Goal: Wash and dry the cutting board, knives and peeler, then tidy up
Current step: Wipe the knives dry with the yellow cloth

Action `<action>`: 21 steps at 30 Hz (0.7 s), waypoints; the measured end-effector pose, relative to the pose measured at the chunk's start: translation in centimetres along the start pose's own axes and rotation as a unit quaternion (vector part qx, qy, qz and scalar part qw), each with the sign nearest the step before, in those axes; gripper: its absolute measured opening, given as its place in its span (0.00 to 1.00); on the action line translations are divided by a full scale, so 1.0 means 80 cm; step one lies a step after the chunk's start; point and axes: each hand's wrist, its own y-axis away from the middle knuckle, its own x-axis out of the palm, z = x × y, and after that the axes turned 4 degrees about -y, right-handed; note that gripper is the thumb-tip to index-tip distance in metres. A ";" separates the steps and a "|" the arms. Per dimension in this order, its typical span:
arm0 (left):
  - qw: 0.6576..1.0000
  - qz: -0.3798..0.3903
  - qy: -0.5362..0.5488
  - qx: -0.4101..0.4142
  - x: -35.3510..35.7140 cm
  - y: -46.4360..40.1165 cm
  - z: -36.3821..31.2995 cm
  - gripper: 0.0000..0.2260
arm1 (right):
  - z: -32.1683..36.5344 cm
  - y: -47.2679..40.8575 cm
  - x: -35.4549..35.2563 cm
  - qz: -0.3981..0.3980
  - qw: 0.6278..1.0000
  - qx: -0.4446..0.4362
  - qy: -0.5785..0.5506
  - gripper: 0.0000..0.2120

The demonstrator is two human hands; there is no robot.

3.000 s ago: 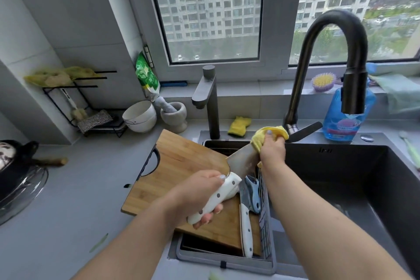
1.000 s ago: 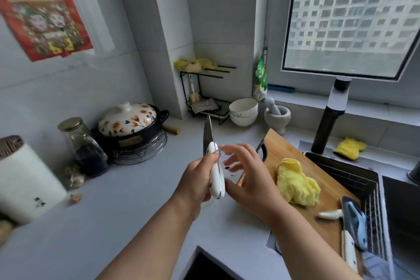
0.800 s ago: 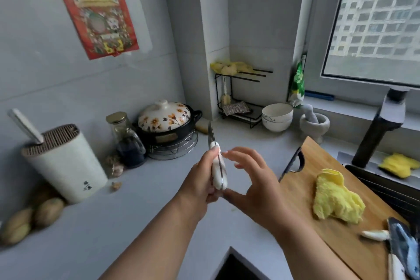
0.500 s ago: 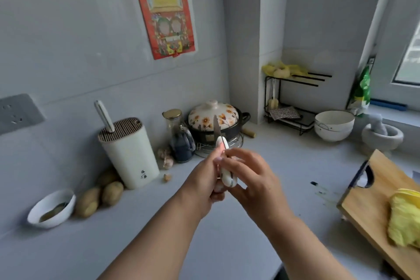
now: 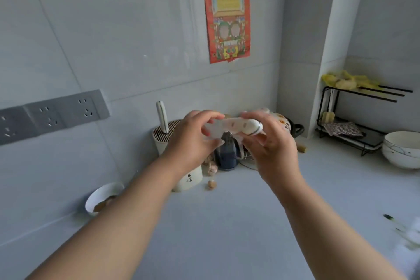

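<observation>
Head view: two bare forearms reach up from the lower edge over the pale grey counter (image 5: 227, 223), and both hands meet above it on one knife (image 5: 234, 127). The left hand (image 5: 193, 141) has its fingers curled over the blade end, thumb underneath, and the right hand (image 5: 272, 143) curls round the rounded butt of the white riveted handle, so the knife lies roughly level between them; its blade is blurred and mostly hidden behind the left hand's fingers. Just beyond and below the left hand stands a white knife block (image 5: 181, 166) with a slotted top, and one white-handled knife (image 5: 161, 116) sticks upright out of it. To the block's left, near the wall, sits a small white bowl (image 5: 102, 198) with brownish scraps in it. Right of the block, behind the hands, a dark glass jar (image 5: 227, 157) and a lidded pot with a flower pattern (image 5: 286, 125) are partly hidden, with a few garlic cloves (image 5: 211, 177) on the counter before them. Farther right, stacked white bowls (image 5: 402, 150) stand near a black wire rack (image 5: 354, 129) in the corner, with yellow cloths (image 5: 345, 80) draped over its top bars. On the tiled wall hang a red poster (image 5: 227, 16) and, to the left, a grey socket strip (image 5: 50, 116).
</observation>
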 end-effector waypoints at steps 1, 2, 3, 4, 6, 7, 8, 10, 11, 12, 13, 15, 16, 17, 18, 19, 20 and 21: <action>1.000 0.003 -0.019 0.020 -0.010 -0.011 0.005 0.21 | 0.004 -0.015 0.009 0.003 1.000 0.002 -0.005 0.17; 0.999 0.006 -0.032 0.029 -0.021 -0.022 0.009 0.21 | 0.008 -0.031 0.018 0.008 1.000 0.008 -0.013 0.16; 0.999 0.005 -0.044 0.031 -0.031 -0.032 0.014 0.22 | 0.010 -0.047 0.027 0.015 0.999 0.019 -0.025 0.15; 0.998 0.001 -0.056 0.028 -0.040 -0.041 0.018 0.22 | 0.012 -0.062 0.036 0.025 0.998 0.029 -0.039 0.14; 0.997 -0.008 -0.071 0.019 -0.058 -0.057 0.028 0.21 | 0.012 -0.089 0.056 0.050 0.997 0.035 -0.056 0.13; 0.997 -0.014 -0.069 0.013 -0.065 -0.063 0.035 0.20 | 0.012 -0.101 0.067 0.061 0.996 0.032 -0.054 0.13; 0.998 -0.021 -0.065 0.006 -0.071 -0.068 0.041 0.18 | 0.013 -0.111 0.078 0.073 0.996 0.028 -0.050 0.13; 0.997 -0.037 -0.061 -0.010 -0.080 -0.076 0.055 0.15 | 0.012 -0.128 0.100 0.098 0.994 0.020 -0.040 0.13; 0.997 -0.042 -0.060 -0.019 -0.082 -0.077 0.060 0.14 | 0.011 -0.133 0.108 0.109 0.993 0.017 -0.029 0.13; 0.997 -0.046 -0.060 -0.030 -0.083 -0.079 0.067 0.13 | 0.009 -0.137 0.117 0.118 0.993 0.015 -0.017 0.13; 0.996 -0.048 -0.063 -0.037 -0.082 -0.080 0.071 0.12 | 0.007 -0.140 0.122 0.124 0.992 0.014 -0.005 0.13; 0.995 -0.054 -0.069 -0.044 -0.079 -0.083 0.081 0.10 | 0.002 -0.145 0.133 0.134 0.991 0.013 0.012 0.13; 0.995 -0.057 -0.072 -0.045 -0.076 -0.084 0.085 0.11 | 0.001 -0.145 0.136 0.137 0.990 0.010 0.020 0.13; 0.994 -0.061 -0.076 -0.047 -0.075 -0.085 0.088 0.11 | -0.001 -0.146 0.139 0.141 0.990 0.010 0.026 0.13; 0.994 -0.065 -0.078 -0.049 -0.073 -0.085 0.091 0.11 | -0.002 -0.146 0.142 0.144 0.989 0.011 0.029 0.13; 0.993 -0.068 -0.079 -0.052 -0.072 -0.086 0.095 0.11 | -0.003 -0.147 0.145 0.148 0.989 0.013 0.029 0.13; 0.993 -0.069 -0.080 -0.055 -0.071 -0.086 0.098 0.11 | -0.004 -0.147 0.147 0.150 0.988 0.014 0.030 0.13; 0.992 -0.071 -0.082 -0.058 -0.070 -0.087 0.101 0.12 | -0.005 -0.147 0.149 0.151 0.988 0.015 0.033 0.14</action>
